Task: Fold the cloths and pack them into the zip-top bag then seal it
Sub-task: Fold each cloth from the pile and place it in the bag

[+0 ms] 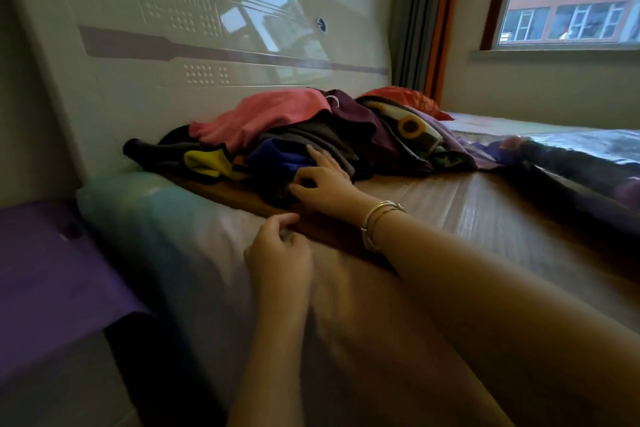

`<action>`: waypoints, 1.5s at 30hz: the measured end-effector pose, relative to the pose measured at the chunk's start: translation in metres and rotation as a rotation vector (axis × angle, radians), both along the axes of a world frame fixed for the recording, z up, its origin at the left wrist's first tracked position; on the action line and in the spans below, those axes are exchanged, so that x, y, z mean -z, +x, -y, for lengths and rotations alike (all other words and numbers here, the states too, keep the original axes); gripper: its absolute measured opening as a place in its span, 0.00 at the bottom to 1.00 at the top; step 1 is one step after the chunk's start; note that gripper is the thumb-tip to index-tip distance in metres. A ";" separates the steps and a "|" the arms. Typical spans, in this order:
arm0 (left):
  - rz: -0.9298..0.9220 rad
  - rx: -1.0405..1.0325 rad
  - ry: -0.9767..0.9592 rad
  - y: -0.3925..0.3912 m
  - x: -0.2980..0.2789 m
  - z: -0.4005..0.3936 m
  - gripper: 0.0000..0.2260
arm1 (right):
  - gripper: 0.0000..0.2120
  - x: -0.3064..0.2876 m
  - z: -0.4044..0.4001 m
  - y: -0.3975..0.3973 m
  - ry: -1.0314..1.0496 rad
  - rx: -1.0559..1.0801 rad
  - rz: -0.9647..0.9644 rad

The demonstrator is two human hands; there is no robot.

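Cloth pile [311,135] at frame centre – soft, light, tangled – best pinched at a loose edge; right hand [325,187] spread on it, left hand [280,253] loosely curled, empty

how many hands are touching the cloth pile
1: the right hand rests on the cloth pile. The left hand sits nearer, on the bed.

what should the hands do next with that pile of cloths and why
Probably close the right hand on the dark cloth at the near edge of the pile of cloths and draw it out toward the body. The fingers already rest there, neither hand holds anything, the left hand hovers nearby, and every cloth looks unfolded.
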State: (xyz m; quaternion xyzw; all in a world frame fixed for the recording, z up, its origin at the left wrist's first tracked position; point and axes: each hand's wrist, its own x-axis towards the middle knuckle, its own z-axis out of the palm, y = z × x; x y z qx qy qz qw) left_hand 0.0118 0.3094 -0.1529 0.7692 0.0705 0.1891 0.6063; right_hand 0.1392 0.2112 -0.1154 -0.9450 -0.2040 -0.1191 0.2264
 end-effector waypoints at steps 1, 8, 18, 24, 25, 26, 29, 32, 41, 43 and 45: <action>0.004 -0.006 0.002 0.001 0.001 0.002 0.13 | 0.10 -0.001 -0.002 0.003 -0.018 -0.013 0.023; 0.010 -0.007 -0.052 -0.006 -0.001 0.008 0.14 | 0.13 -0.012 0.012 -0.005 -0.068 0.077 0.041; -0.005 0.055 -0.046 -0.054 -0.009 0.035 0.13 | 0.10 -0.020 0.113 -0.114 -0.062 0.191 -0.045; 0.053 0.144 0.078 -0.097 -0.021 0.064 0.18 | 0.12 -0.029 0.153 -0.211 0.006 0.233 -0.039; 0.072 0.180 0.092 -0.104 -0.023 0.068 0.20 | 0.13 -0.029 0.159 -0.225 -0.010 0.245 -0.034; 0.089 0.208 0.109 -0.111 -0.024 0.073 0.23 | 0.13 -0.029 0.164 -0.238 -0.022 0.260 -0.029; 0.127 0.224 0.191 -0.126 -0.026 0.082 0.28 | 0.13 -0.031 0.176 -0.265 -0.058 0.308 -0.033; 0.152 0.188 0.263 -0.133 -0.031 0.085 0.28 | 0.13 -0.034 0.175 -0.274 -0.116 0.376 0.038; 0.037 0.003 0.215 -0.108 -0.030 0.057 0.23 | 0.15 -0.063 0.096 -0.189 -0.005 0.245 0.128; 0.018 -0.003 0.195 -0.096 -0.025 0.051 0.23 | 0.15 -0.062 0.079 -0.161 -0.045 0.224 0.129; 0.006 -0.003 0.177 -0.088 -0.022 0.047 0.22 | 0.15 -0.059 0.070 -0.134 -0.117 0.209 0.125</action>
